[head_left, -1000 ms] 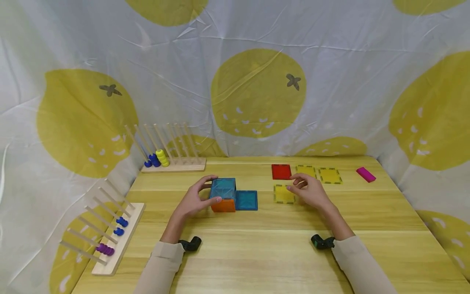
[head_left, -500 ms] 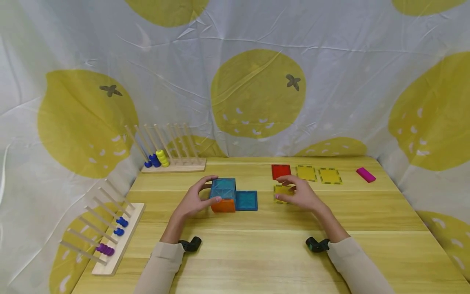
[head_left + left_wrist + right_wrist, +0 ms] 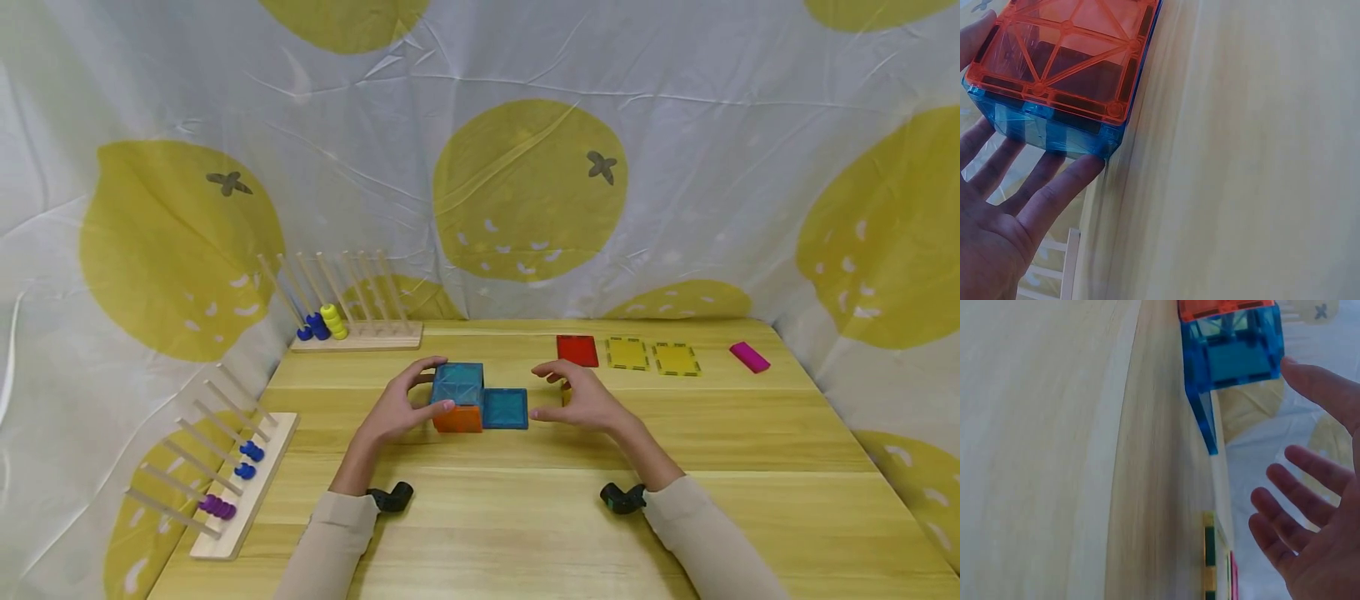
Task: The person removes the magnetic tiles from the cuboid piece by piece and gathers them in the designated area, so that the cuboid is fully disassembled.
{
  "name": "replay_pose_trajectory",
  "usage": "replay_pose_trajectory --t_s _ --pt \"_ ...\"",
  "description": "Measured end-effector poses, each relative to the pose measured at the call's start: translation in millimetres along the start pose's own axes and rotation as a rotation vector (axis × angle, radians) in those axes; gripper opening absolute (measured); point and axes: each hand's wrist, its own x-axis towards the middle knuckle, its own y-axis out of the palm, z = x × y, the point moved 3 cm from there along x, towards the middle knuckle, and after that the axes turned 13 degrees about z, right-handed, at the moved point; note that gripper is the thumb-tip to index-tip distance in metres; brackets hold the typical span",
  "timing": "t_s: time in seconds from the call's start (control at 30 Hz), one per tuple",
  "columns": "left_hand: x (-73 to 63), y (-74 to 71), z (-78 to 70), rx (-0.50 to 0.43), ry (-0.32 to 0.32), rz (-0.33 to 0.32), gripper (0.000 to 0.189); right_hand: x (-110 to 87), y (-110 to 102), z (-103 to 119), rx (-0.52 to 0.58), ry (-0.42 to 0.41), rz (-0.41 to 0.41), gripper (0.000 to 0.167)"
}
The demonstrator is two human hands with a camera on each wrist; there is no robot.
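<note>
A cube of translucent magnetic tiles (image 3: 457,385), blue on top and orange at the front, stands on the table. My left hand (image 3: 397,404) holds it from the left, thumb at the orange front and fingers along the blue side; the left wrist view shows the fingertips at its blue side (image 3: 1047,128). A flat blue tile (image 3: 506,408) lies against the cube's right side. My right hand (image 3: 588,402) is held with parted fingers just right of that tile, holding nothing. Beneath it, a yellow tile (image 3: 566,392) is mostly hidden.
At the back right lie a red tile (image 3: 577,351), a yellow tile (image 3: 627,353), another yellow tile (image 3: 677,359) and a magenta block (image 3: 749,357). Two wooden peg racks with beads stand at left, one behind (image 3: 375,340) and one nearer (image 3: 258,479). A lemon-print curtain (image 3: 675,192) hangs behind.
My right hand has moved left across the front yellow tile toward the flat blue tile, its fingers parting wider. The left hand and the cube have stayed in place.
</note>
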Motion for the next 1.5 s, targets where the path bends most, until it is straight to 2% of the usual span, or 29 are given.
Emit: replay_pose_trajectory --t_s 0.3,0.6,1.0,1.27,1.5 --pt "1.3 -0.1 0.4 -0.004 0.008 0.0 0.073 15.1 13 7 -0.005 -0.006 0.063 0.076" --pt "2.6 -0.6 0.3 0.0 0.013 -0.002 0.075 24.5 21 3 -0.016 0.038 0.079 0.08" --pt "2.1 0.3 2.1 -0.006 0.011 0.004 0.072 34.6 30 3 -0.055 0.025 0.125 0.084" --pt "1.2 -0.1 2.1 0.0 0.017 -0.001 0.074 42.9 37 2 -0.176 0.068 0.128 0.087" --pt "0.2 0.2 2.2 0.006 0.005 -0.007 0.074 49.3 42 2 -0.262 0.116 0.132 0.079"
